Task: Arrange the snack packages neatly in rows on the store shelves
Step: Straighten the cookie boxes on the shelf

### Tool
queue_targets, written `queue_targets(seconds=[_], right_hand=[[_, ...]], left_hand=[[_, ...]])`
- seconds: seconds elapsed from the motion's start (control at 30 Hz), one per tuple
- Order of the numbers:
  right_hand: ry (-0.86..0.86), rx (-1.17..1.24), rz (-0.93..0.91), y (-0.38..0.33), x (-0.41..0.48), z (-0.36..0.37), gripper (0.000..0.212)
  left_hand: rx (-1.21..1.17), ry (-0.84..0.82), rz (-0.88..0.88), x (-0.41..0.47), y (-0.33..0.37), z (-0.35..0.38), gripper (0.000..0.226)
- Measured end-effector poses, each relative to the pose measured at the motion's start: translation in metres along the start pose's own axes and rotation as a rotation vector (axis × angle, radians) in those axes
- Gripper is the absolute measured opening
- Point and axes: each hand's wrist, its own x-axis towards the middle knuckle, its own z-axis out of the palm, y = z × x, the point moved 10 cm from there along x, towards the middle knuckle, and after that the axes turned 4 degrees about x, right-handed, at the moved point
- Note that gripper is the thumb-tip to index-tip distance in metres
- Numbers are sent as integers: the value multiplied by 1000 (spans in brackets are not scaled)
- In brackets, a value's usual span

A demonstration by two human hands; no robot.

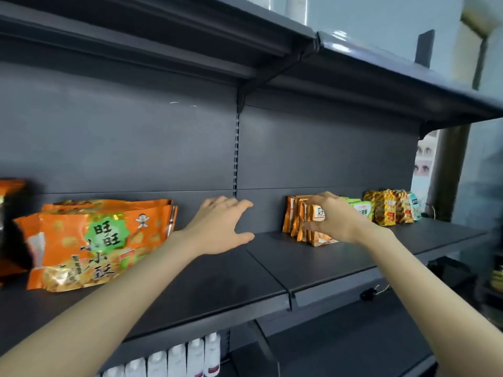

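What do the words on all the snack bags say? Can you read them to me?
"旺旺": on the green badge of the big orange bag.
"小酥": below it on the same bag; the characters beside it are unclear.
"好": on the white label of the small orange packet that the right hand pinches; the rest is hidden.
Too blurred to read: green packets, yellow packets, white bottles.

bare shelf (206, 270) between orange bags (89, 240) — small packets (302, 221)

Dark grey metal shelving (217, 281) against a pale blue wall (367, 14)
A slotted upright (236, 153) splits the matte back panel (122, 137); the upper shelf (353, 63) juts overhead on a bracket (245, 96). At far right stand a brown column (449, 170) and a poster of eyes (426, 159).
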Motion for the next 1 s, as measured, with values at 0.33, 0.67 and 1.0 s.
queue_targets(seconds=[0.33, 0.67, 1.0], right_hand=[[-13, -18, 64, 134, 74, 11, 61], [-34, 95, 17, 249, 152, 50, 72], [-144, 182, -173, 317, 229, 95, 99]], left_hand=[[-114, -49, 52, 137, 58, 86, 67], [-291, -94, -143, 228, 85, 177, 79], [-620, -92, -517, 261, 104, 254, 105]])
